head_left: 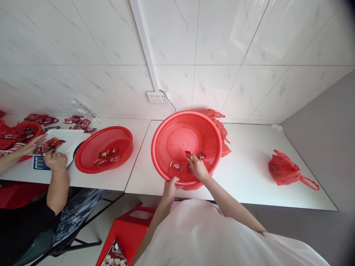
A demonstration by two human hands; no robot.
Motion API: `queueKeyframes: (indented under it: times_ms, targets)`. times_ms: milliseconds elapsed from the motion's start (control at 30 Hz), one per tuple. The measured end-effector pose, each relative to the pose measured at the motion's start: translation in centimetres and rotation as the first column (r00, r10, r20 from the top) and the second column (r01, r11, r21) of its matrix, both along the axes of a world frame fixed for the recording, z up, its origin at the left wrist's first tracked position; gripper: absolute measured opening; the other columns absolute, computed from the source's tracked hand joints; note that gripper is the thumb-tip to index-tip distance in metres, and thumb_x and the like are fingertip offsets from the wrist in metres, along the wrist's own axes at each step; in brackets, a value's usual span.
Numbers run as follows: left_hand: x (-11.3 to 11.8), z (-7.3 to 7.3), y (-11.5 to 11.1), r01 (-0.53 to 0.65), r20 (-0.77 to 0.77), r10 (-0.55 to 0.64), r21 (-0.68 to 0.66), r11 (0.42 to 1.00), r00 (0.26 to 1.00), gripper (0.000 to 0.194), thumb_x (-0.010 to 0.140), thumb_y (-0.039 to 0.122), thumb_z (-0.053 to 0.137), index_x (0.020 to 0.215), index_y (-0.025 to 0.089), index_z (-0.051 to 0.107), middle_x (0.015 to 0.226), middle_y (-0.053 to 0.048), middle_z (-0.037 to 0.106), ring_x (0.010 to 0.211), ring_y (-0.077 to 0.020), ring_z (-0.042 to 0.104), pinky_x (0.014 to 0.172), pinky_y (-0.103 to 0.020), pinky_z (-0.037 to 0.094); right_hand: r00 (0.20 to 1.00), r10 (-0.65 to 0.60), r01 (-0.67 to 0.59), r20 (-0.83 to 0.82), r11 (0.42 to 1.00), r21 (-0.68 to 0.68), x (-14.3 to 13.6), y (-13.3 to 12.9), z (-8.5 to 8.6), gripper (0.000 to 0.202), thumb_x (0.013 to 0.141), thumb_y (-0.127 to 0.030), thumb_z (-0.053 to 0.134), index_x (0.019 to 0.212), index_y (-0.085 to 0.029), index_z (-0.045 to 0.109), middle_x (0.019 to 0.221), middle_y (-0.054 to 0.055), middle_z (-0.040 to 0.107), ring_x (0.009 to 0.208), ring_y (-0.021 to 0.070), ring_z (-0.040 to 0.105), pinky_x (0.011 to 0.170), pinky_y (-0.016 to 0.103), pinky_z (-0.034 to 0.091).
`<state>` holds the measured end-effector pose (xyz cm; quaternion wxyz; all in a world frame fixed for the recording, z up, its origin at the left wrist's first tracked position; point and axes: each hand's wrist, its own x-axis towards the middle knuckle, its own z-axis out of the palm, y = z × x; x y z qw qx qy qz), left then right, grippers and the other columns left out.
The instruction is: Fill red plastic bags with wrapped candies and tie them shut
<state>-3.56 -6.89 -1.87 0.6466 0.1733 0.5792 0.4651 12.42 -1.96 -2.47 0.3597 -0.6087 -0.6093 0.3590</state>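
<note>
Tabletop [249, 173] runs white in front of you, and over its near side stands the wide red basket [183, 138], with something red showing under its near edge that you cannot make out from this angle. Judge the basket to be thin, perforated plastic: light for its breadth, stiff around the thick rim, springier in the wall and unlikely to break, though a push low on one side may slide or tip it. The rim is its best hold, and your left hand [170, 186] has it there, gripping the near edge with the thumb over the top. Your right hand [198, 168] reaches inside, its fingers drawn together on a small red packet [189, 156] in the near half of the basket. Other wrapped packets [175, 166] lie loose around that hand, on the same near side. Each looks nearly weightless, with a slick, crinkly wrapper that may slip between dry fingertips; what is inside could be crumbly or soft, and the wrapper hides it. Take one lightly across its middle with thumb and forefinger, or by an end of the wrapper if you want to spare the contents.
</note>
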Motion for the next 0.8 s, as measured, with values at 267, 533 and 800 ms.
queueKeyframes:
  times_ms: [267,533,800]
  targets:
    - [-6.0,0.5,1.9,-0.282,-0.121,0.286,0.045,0.958,0.951,0.031,0.060,0.011,0.063,0.089,0.019,0.065,0.089,-0.003,0.067,0.077,-0.0172,0.065,0.076,-0.035,0.059,0.977,-0.140,0.123,-0.160,0.986,-0.115,5.6,-1.5,-0.5,0.039,0.085,-0.054,0.055,0.065,-0.022,0.048,0.050,-0.003,0.055,0.044,0.0144,0.054,0.042,0.023,0.040]
    - [-8.1,1.0,2.3,-0.348,-0.189,0.348,0.030,0.937,0.918,0.027,0.057,0.011,0.061,0.083,0.016,0.062,0.079,-0.002,0.063,0.074,-0.0184,0.066,0.076,-0.040,0.059,0.994,0.014,0.025,0.104,0.929,-0.369,5.0,-1.7,-4.4,0.018,0.080,-0.030,0.067,0.094,-0.020,0.062,0.064,-0.001,0.066,0.058,0.0151,0.064,0.055,0.023,0.047]
    - [-8.0,0.3,1.8,-0.314,-0.149,0.314,0.026,0.949,0.938,0.021,0.058,0.012,0.061,0.079,0.014,0.061,0.076,-0.002,0.062,0.068,-0.0146,0.062,0.070,-0.035,0.060,1.000,-0.010,0.007,-0.011,0.958,-0.287,4.7,-1.0,-5.1,0.030,0.086,-0.010,0.046,0.109,-0.021,0.062,0.114,0.005,0.071,0.101,0.0175,0.069,0.088,0.031,0.053]
